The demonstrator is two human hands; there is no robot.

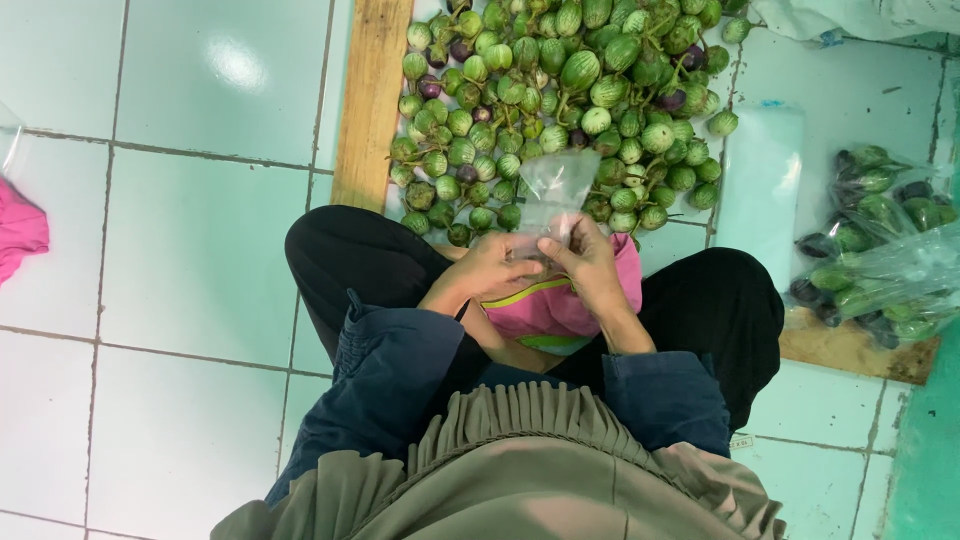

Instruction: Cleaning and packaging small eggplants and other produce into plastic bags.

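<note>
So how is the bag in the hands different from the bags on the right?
The clear bag held up by the left hand and right hand looks empty; the filled bags are stuffed with green and purple round eggplants. The clear bag is lifted over the loose eggplant pile; the filled bags lie on the floor. Both are see-through plastic.

I see navy sleeves [400,370], black trousers [350,255] and a pleated olive-grey headscarf [520,450] at lower centre frame.
</note>
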